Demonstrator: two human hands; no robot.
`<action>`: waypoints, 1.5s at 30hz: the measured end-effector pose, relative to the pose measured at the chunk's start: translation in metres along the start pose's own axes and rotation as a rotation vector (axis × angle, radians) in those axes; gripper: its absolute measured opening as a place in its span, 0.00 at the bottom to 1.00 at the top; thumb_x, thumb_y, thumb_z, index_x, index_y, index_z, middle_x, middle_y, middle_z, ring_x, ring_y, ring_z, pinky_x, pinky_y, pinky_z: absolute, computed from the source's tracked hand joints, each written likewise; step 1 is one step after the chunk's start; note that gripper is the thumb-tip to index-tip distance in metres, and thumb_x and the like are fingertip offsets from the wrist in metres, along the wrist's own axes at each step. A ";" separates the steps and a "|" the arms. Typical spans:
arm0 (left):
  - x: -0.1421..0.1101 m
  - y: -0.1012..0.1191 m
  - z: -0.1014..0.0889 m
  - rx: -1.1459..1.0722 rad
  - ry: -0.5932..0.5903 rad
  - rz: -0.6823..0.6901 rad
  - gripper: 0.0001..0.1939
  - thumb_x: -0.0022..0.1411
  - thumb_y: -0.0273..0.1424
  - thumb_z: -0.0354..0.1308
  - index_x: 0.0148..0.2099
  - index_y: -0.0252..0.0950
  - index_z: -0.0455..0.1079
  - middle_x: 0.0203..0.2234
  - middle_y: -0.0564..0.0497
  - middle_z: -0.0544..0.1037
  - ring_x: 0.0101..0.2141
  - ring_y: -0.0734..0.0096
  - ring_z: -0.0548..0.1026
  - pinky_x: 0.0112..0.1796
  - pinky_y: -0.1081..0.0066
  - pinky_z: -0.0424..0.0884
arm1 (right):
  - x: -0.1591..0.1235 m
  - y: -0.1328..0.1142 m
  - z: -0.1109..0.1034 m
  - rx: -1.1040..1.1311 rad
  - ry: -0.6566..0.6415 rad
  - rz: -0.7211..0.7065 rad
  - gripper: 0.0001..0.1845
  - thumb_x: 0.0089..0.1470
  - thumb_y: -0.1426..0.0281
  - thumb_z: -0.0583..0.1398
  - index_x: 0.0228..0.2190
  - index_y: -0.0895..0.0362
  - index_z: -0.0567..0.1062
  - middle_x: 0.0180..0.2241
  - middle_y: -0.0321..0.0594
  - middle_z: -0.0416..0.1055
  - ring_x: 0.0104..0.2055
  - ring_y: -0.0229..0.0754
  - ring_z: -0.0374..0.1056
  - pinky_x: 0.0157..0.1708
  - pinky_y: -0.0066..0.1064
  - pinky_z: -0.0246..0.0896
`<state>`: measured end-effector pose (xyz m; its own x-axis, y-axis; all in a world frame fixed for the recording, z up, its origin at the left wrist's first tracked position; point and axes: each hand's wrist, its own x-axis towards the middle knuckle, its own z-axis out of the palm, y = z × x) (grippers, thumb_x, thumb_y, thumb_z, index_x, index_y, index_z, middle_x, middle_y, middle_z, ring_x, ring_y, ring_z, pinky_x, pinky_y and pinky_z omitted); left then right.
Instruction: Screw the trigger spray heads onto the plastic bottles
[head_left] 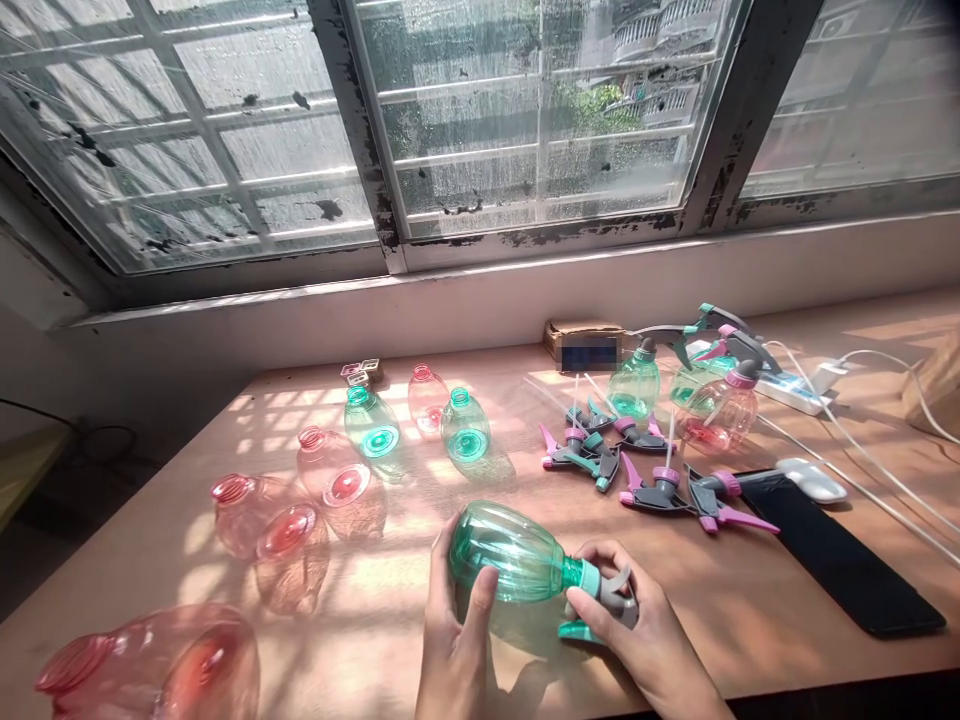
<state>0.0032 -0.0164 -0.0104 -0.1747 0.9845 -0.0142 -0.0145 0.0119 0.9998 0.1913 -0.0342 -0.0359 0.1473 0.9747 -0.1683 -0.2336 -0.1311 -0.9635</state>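
My left hand (466, 620) is wrapped round the base end of a clear green bottle (510, 552), which lies tilted sideways above the table with its neck to the right. At that neck, my right hand (630, 610) grips a grey and green spray trigger head (592, 578) by its collar. The collar sits on the bottle's threads, some of which still show. Part of the spray head is hidden by my right fingers. Loose pink and grey spray heads (664, 487) lie just beyond my right hand, several with thin tubes sticking up.
Open pink bottles (259, 515) and green bottles (373, 422) stand at left and centre. Bottles with spray heads (634, 382) stand at the back right, near a cardboard box (585, 345). A black phone (832, 555), a white mouse (814, 480) and a power strip (795, 390) with cables lie right.
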 end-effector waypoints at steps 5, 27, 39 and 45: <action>0.000 0.009 0.002 -0.012 0.038 -0.030 0.33 0.68 0.52 0.63 0.68 0.45 0.66 0.69 0.43 0.71 0.71 0.47 0.64 0.69 0.51 0.62 | 0.001 0.001 -0.002 -0.064 0.022 -0.011 0.28 0.48 0.51 0.75 0.45 0.53 0.79 0.33 0.36 0.78 0.32 0.46 0.77 0.32 0.38 0.81; 0.006 -0.015 0.005 -0.083 0.100 -0.013 0.38 0.61 0.54 0.69 0.67 0.44 0.66 0.65 0.40 0.75 0.62 0.46 0.75 0.61 0.52 0.71 | 0.001 -0.005 0.002 -0.020 0.065 0.007 0.24 0.46 0.52 0.76 0.39 0.55 0.82 0.29 0.33 0.76 0.27 0.40 0.74 0.29 0.35 0.80; 0.008 -0.017 0.000 -0.024 0.056 -0.001 0.31 0.66 0.50 0.66 0.66 0.46 0.71 0.63 0.43 0.77 0.62 0.48 0.76 0.64 0.55 0.68 | 0.002 -0.009 0.005 -0.001 0.122 0.017 0.26 0.44 0.52 0.77 0.39 0.56 0.82 0.27 0.34 0.78 0.28 0.44 0.77 0.28 0.34 0.80; 0.007 -0.010 0.001 -0.045 0.086 -0.034 0.34 0.67 0.57 0.61 0.67 0.45 0.71 0.60 0.42 0.81 0.63 0.44 0.76 0.63 0.51 0.70 | 0.000 -0.011 0.004 -0.038 0.108 -0.031 0.25 0.46 0.50 0.76 0.38 0.54 0.83 0.29 0.34 0.77 0.29 0.42 0.76 0.31 0.32 0.81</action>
<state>0.0031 -0.0099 -0.0207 -0.2572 0.9650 -0.0511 -0.0653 0.0354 0.9972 0.1896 -0.0325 -0.0247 0.2571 0.9533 -0.1582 -0.1913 -0.1102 -0.9753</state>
